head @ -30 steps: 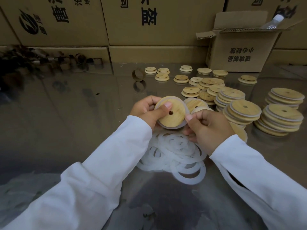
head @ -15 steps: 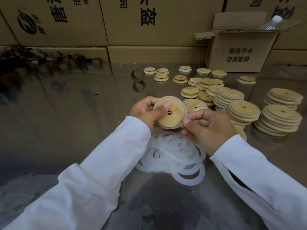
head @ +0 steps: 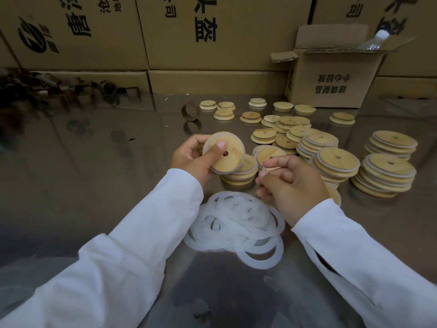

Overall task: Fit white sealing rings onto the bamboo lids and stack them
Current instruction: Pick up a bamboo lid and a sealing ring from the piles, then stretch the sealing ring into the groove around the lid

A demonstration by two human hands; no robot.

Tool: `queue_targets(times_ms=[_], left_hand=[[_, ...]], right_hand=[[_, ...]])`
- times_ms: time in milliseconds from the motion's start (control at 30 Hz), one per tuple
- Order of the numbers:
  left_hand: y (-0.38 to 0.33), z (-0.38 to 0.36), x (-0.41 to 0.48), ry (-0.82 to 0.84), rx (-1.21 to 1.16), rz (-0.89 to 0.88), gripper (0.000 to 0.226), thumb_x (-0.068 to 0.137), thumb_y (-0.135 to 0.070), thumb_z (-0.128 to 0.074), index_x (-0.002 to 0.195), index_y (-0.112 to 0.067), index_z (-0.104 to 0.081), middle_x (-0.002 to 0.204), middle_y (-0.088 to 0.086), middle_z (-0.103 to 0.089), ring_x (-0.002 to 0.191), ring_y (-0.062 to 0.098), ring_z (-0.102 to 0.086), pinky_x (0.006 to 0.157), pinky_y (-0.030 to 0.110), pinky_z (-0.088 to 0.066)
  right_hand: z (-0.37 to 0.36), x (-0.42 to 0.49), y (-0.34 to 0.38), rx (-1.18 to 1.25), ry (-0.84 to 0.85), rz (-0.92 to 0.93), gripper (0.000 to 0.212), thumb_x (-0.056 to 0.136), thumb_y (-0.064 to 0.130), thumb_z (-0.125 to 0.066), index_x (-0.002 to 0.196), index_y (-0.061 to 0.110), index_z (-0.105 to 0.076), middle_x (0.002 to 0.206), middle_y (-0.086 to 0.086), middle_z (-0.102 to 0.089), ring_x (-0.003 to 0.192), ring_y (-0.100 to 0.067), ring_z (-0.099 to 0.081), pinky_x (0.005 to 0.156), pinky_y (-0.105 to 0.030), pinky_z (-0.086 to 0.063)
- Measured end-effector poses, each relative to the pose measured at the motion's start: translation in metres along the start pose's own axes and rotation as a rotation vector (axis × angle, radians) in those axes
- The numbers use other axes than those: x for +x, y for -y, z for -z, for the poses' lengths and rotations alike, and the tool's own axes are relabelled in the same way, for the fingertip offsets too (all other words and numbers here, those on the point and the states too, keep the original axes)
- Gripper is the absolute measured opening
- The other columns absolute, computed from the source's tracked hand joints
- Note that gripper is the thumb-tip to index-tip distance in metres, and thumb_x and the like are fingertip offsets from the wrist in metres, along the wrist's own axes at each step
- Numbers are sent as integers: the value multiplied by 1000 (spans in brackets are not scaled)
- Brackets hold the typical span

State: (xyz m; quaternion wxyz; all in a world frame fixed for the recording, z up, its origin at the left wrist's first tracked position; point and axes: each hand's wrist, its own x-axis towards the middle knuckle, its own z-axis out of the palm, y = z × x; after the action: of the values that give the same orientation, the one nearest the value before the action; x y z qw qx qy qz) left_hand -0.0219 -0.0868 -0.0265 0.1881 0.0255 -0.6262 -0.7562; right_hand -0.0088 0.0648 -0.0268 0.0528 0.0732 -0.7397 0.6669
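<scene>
Cardboard cartons walled across the back, one smaller open box at the far right. Below them, reflective steel tabletop. On its right side, tall ringed stacks of finished lids; behind those, loose bare lids scattered toward the boxes. Nearest the body, between the two white sleeves, a tangled pile of white sealing rings.

Above that pile, left hand raised and clamped on one bamboo lid, thumb pressed flat on its face near the centre hole, other fingers behind. White rim showing around the lid's edge, so ring apparently seated already. Right hand just beside, apart from the held lid, fingers curled inward; whether pinching anything cannot be told.

Step in hand, by the look of it: fitting finished, lid ready for stacking. Next move likely calls for lowering it flat onto the low stack directly beneath, edges aligned, then picking a single ring cleanly off the tangle.
</scene>
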Motion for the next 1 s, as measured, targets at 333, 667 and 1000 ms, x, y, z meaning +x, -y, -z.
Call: queue_targets(times_ms=[333,667,1000], left_hand=[[13,-21,24,-89,254,95,4,79,-22,-70,80,-20,-67,88,3,-69,88,20,-64,78,28,-51],[8,-21,84,8,463,111,23,83,-25,-66,105,-20,-61,111,1,-59,101,14,-53,81,22,-36],[25,-97,172,539,1032,101,59,84,-36,-63,136,-19,-42,145,6,-38,131,25,-39,109,38,-30]], right_hand=[[-1,-4,-7,-182,1,106,19,82,11,-61,79,29,-56,67,5,-63,68,-17,-64,74,-39,-54],[-6,-14,-7,-359,122,276,11,75,30,-55,77,39,-49,89,29,-56,73,1,-57,62,-11,-43],[-7,-13,-7,-520,118,222,30,66,50,-37,82,74,-30,102,54,-30,94,15,-47,76,-4,-38]])
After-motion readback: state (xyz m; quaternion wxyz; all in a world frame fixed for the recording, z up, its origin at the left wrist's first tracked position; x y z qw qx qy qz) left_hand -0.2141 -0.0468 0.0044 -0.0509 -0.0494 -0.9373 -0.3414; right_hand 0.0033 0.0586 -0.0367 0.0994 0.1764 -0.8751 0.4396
